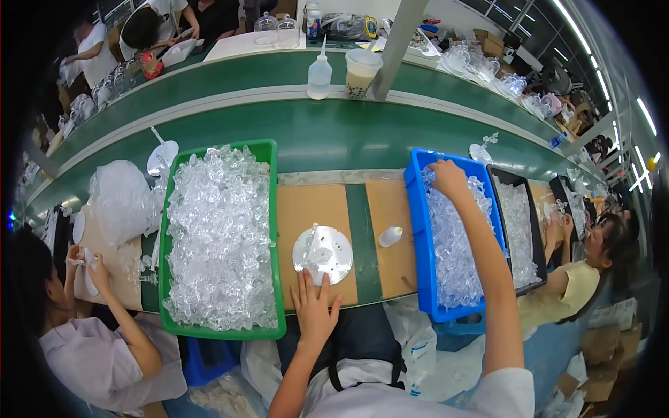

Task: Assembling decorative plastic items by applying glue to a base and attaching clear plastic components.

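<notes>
Clear round plastic disc (323, 254) lying flat on a brown cardboard mat (310, 209) on the bench (327, 132), between two bins. Left hand (315, 306) rests palm down at the disc's near edge, fingers spread and fingertips touching it, grip open and holding nothing. Right hand (449, 180) reaches into the far end of the blue bin (422, 237) of clear plastic pieces, fingers curled down among them; whether the grip has closed on a piece cannot be told. Small white bottle (390, 237) lies on a second cardboard mat just left of the blue bin. Green bin (221, 240), heaped with clear pieces, stands left of the disc. Black tray (519, 230) adjoins the blue bin on the right. Co-workers sit on either side.
</notes>
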Available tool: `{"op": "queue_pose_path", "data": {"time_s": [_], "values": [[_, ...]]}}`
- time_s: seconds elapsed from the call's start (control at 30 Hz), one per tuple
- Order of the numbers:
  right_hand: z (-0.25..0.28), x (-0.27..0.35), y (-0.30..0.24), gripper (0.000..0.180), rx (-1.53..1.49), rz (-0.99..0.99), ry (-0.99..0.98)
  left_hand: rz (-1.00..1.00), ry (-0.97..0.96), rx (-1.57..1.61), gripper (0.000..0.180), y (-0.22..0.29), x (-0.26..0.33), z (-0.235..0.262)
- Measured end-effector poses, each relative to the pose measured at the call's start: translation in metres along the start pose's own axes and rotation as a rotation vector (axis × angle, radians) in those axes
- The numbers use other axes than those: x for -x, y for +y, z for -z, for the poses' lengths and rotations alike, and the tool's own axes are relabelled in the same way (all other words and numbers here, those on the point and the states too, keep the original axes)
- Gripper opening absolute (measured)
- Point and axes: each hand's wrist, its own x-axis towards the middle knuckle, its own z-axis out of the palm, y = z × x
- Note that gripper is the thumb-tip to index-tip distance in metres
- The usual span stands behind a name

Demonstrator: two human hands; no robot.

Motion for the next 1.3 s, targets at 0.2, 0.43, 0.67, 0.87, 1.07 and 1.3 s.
{"op": "queue_pose_path", "data": {"time_s": [0.2, 0.43, 0.67, 0.87, 1.07, 1.3], "values": [[-0.023, -0.026, -0.011, 0.015, 0.092, -0.035, -0.249, 0.039, -0.016, -0.106, 0.054, -0.004, 0.005, 0.005], [-0.035, -0.015, 0.002, 0.019, -0.06, -0.005, -0.145, 0.015, -0.037, -0.107, 0.054, -0.002, 0.003, 0.003], [0.039, 0.012, 0.009, 0.023, -0.418, -0.167, -0.098, 0.018, -0.014, -0.059, 0.051, -0.004, 0.004, 0.003], [0.119, 0.07, -0.152, 0.019, -0.826, -0.211, -0.113, 0.033, 0.009, 0.017, 0.046, -0.011, 0.004, 0.004], [0.037, 0.101, -0.235, 0.018, -0.87, -0.152, -0.186, 0.042, 0.013, 0.104, 0.039, -0.012, 0.003, 0.005], [0.02, 0.084, -0.241, 0.014, -0.721, 0.007, -0.186, 0.065, 0.117, -0.063, 0.04, -0.003, -0.01, 0.008]]}}
